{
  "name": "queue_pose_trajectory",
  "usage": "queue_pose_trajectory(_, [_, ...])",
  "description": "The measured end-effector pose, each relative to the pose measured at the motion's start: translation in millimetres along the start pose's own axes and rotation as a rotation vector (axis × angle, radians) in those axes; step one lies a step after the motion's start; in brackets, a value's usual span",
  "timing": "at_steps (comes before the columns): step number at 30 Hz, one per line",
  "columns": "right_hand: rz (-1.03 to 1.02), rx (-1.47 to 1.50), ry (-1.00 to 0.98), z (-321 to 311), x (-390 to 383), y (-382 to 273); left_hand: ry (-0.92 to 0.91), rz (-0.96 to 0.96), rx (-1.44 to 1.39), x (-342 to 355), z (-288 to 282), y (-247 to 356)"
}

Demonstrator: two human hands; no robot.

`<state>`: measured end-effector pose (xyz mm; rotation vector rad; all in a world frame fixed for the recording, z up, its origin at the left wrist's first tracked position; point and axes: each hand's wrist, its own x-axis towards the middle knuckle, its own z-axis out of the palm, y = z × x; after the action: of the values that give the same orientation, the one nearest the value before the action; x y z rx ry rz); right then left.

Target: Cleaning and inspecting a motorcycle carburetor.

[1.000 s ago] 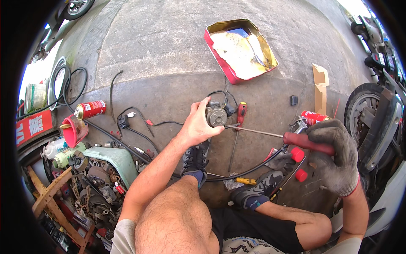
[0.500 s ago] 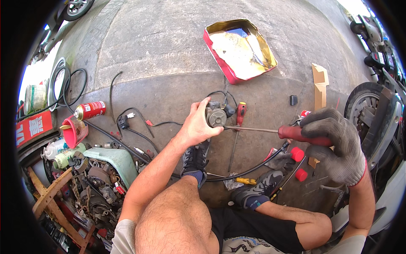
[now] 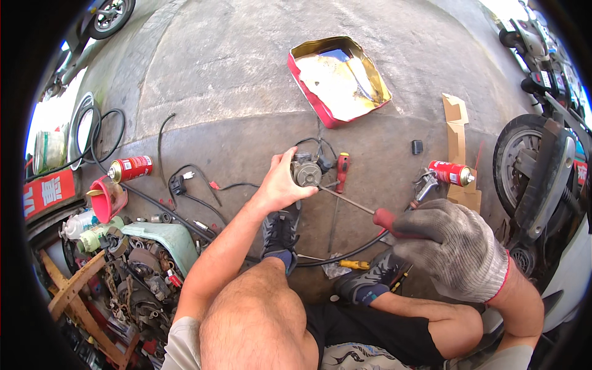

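Metal engine part (image 3: pixel 306 174), small and rounded, sits at the centre of the clock face, gripped by the bare left hand (image 3: pixel 282 185). At four o'clock, the gloved right hand (image 3: pixel 453 246) grasps a red-handled screwdriver (image 3: pixel 347 200), its shaft angled up toward the part; whether the tip touches is unclear. Farther out on the concrete floor (image 3: pixel 228 135), a red-sided tray (image 3: pixel 313 95) lies between twelve and one, a red can (image 3: pixel 449 172) at three.

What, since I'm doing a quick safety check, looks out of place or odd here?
One thing stands out: the right hand, gripping the red-handled screwdriver, wears a grey glove, while the left hand, holding the metal part near the screwdriver's tip, is bare.
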<state>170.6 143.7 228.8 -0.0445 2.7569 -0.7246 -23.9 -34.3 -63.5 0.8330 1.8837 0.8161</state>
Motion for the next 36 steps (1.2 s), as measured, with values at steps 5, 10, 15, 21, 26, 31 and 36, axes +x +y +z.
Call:
queue_pose_trajectory(5, [0.230,-0.033,0.022,-1,6,-10,-0.019,0.017,0.022,-6,7,5])
queue_pose_trajectory(10, [0.306,0.074,0.117,-9,13,-18,-0.011,-0.042,0.025,0,6,7])
queue_pose_trajectory(15, [0.415,-0.107,-0.075,-24,21,-29,0.023,-0.059,0.033,3,4,6])
queue_pose_trajectory(21, [0.471,-0.171,-0.023,-23,23,-24,0.032,-0.113,0.000,4,4,12])
queue_pose_trajectory(26, [0.411,-0.033,0.082,-28,22,-16,0.049,-0.125,0.002,4,5,13])
queue_pose_trajectory(31, [0.517,-0.065,0.017,-30,22,-6,0.039,-0.148,-0.010,3,4,14])
queue_pose_trajectory(36, [0.488,-0.091,-0.063,-33,22,-5,0.045,-0.159,-0.037,3,3,13])
